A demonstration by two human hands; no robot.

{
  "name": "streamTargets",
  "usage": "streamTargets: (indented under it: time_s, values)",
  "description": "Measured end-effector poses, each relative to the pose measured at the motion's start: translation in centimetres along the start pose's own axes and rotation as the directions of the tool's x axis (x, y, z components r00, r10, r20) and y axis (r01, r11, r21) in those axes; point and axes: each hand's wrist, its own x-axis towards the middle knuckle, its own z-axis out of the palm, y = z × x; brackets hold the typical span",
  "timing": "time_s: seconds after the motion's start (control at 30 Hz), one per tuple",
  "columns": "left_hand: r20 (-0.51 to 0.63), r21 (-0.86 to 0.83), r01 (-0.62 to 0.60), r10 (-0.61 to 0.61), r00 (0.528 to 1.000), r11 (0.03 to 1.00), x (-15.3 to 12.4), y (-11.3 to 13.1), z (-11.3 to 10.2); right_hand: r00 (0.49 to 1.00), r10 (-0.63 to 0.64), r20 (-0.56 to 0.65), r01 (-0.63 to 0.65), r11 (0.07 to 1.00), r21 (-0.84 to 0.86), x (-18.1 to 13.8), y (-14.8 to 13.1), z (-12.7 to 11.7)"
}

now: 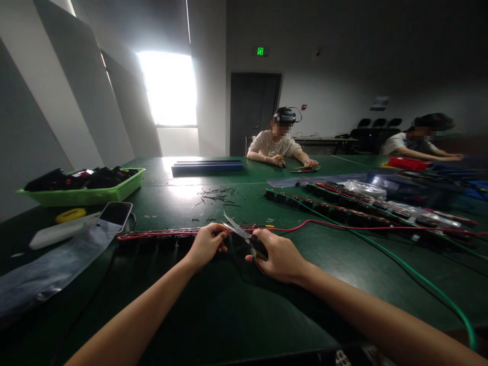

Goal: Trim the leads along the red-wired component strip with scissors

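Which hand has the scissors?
The right hand grips the scissors; the left hand, at the black strip, has none.

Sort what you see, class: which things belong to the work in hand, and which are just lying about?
Likely in use:
- scissors, in the right hand
- black strip with red wire, by the left hand

Apparently lying about:
- phone
- plastic bag
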Motion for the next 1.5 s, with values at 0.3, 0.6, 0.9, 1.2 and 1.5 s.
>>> streamTargets:
  time_s: [0.3,0.6,0.9,1.2,1.5]
  values:
    - [-0.003,-0.022,-0.028,0.028,1.0,0.999,-0.06,0.12,0.12,0.999,0.002,0.041,-0.003,1.0,0.007,0.06,-0.3,-0.16]
    - [0.002,0.0,-0.034,0.034,0.999,0.999,-0.07,0.19,0.08,0.999,-0.01,0.033,0.01,1.0,-0.011,0.0,-0.3,-0.02]
    - [-0.004,0.007,-0.031,0.031,1.0,1.0,-0.06,0.19,0.07,0.999,0.0,0.034,0.0,1.0,-0.02,-0.01,-0.31,0.03]
    - [-0.006,0.007,-0.024,0.025,1.0,1.0,0.01,0.04,0.0,0.999,0.0,0.038,0.0,1.0,-0.009,0.08,-0.27,-0.02]
    - [0.001,0.017,-0.024,0.024,1.0,1.0,-0.06,0.12,-0.01,0.999,0.001,0.041,-0.001,1.0,-0.016,0.05,-0.3,-0.05]
